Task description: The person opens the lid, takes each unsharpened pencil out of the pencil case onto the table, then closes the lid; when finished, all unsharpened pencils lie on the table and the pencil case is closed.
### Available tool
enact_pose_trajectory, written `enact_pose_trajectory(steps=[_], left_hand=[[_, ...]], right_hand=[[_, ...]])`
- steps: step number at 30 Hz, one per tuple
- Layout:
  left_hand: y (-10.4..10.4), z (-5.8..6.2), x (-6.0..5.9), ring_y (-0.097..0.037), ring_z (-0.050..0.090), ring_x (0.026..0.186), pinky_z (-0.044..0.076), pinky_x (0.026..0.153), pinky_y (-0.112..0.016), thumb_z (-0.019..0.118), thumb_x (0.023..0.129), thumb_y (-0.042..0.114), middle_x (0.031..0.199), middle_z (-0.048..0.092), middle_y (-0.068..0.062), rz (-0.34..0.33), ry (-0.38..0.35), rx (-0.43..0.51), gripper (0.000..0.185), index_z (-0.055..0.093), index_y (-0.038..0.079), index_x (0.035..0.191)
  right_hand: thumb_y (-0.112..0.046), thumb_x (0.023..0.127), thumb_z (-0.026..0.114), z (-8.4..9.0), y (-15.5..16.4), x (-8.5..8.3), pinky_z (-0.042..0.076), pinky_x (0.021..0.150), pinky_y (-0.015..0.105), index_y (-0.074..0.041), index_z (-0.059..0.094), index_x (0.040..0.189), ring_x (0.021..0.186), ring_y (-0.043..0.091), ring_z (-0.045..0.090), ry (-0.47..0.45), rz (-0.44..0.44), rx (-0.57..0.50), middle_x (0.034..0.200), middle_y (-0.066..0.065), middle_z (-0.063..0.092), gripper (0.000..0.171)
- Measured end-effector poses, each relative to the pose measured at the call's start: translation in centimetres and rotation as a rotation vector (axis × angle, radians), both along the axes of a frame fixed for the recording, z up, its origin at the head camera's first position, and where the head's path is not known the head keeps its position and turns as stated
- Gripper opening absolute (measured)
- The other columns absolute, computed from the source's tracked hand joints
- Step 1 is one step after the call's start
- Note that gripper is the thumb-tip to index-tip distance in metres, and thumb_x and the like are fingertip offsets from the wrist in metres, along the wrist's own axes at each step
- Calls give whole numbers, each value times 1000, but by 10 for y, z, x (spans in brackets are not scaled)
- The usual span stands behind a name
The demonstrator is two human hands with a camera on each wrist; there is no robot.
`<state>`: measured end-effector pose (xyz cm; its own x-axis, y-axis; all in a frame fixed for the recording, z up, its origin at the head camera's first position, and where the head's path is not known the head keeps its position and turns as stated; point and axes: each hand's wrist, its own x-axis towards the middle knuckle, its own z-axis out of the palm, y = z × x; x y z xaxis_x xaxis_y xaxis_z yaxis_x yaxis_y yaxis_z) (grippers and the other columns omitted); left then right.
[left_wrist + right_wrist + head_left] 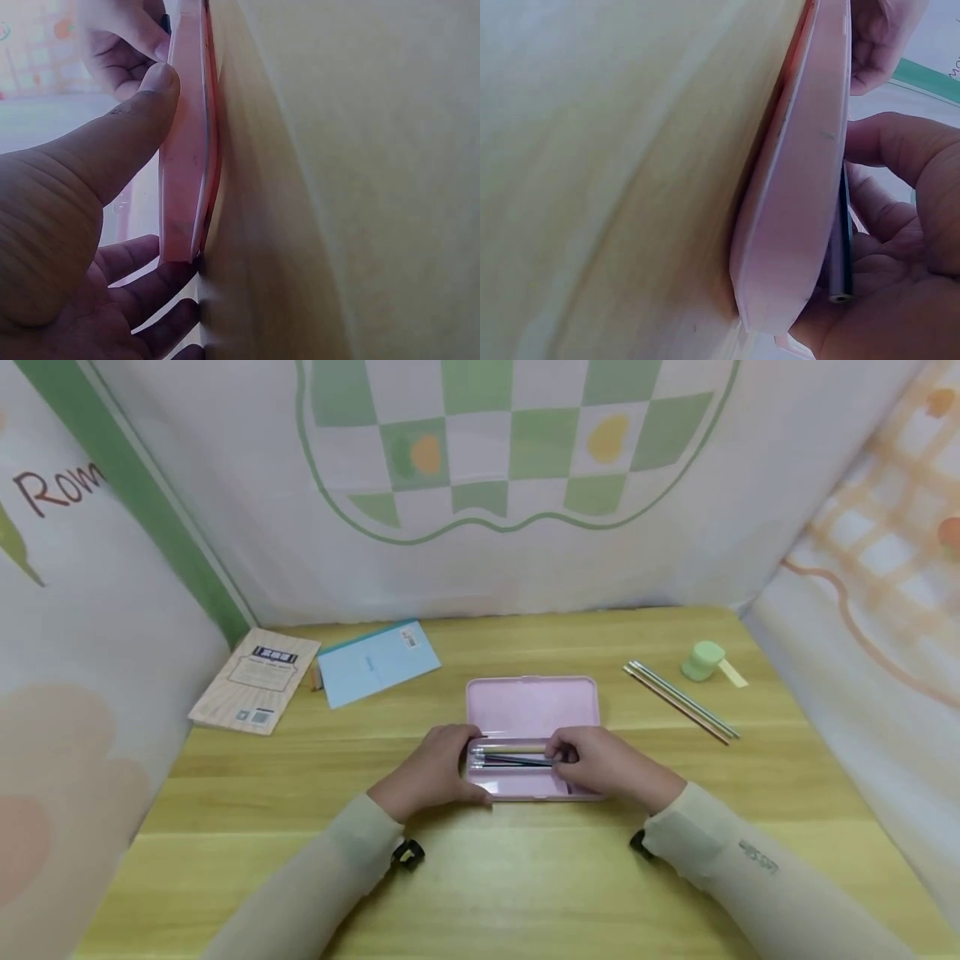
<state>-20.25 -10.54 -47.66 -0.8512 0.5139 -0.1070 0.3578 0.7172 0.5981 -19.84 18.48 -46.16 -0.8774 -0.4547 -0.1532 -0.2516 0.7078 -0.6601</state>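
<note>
An open pink pencil case (532, 706) lies in the middle of the wooden table (480, 877), its lid folded back. Several pencils (513, 755) lie in its tray. My left hand (459, 768) grips the case's left end; in the left wrist view its thumb (112, 157) presses the case's edge (187, 165), with the fingers curled below it. My right hand (564, 753) reaches into the tray at the right and pinches a dark pencil (841, 247), which runs along the case (802, 195) beneath the fingers (900, 217).
A tan notebook (257, 679) and a light blue booklet (378, 660) lie at the back left. Loose pencils (681, 702) and a small green round object (703, 660) with a yellow tab sit at the back right. Printed fabric walls enclose the table on three sides.
</note>
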Motion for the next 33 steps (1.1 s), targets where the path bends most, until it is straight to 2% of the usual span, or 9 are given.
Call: enact_pose_trajectory(steps=[7,13,20,25,28,33], left_hand=[[0,0,0,-28,40,141,30,121,-42,96,69,51,150,52,-7,12,-25,4,104,47,9,150],[0,1,3,-29,40,141,28,122,-44,97,68,48,149,53,-7,22,-40,15,103,47,9,149],[0,0,3,-29,38,143,26,123,-44,96,69,49,148,53,-6,12,-35,11,99,48,11,147],[-1,-1,2,-29,38,143,27,123,-44,96,69,50,147,53,-5,6,-26,10,98,49,11,146],[-1,0,2,-31,38,143,28,122,-45,96,69,49,146,54,-7,1,-22,20,99,49,9,146],[-1,-1,1,-32,38,143,29,122,-45,96,70,49,147,53,-8,-5,-26,18,101,47,8,148]], right_hand=[[-9,90,74,1,5,0,53,70,30,-14,71,98,78,14,58,34,-23,-43,85,-4,65,10],[-13,93,73,2,14,2,53,75,33,-17,71,98,85,15,59,60,-46,-78,91,-4,66,6],[-13,92,73,9,33,5,53,77,31,-17,70,98,86,19,59,85,-127,-112,93,-2,67,8],[-12,94,73,19,55,4,53,79,29,-15,72,101,90,18,60,148,-185,-114,98,0,69,7],[-13,95,73,23,73,2,52,77,25,-12,72,103,89,17,61,209,-241,-114,98,2,70,8],[-17,96,74,22,113,-8,51,71,17,-8,72,106,83,5,61,291,-356,-115,97,7,71,13]])
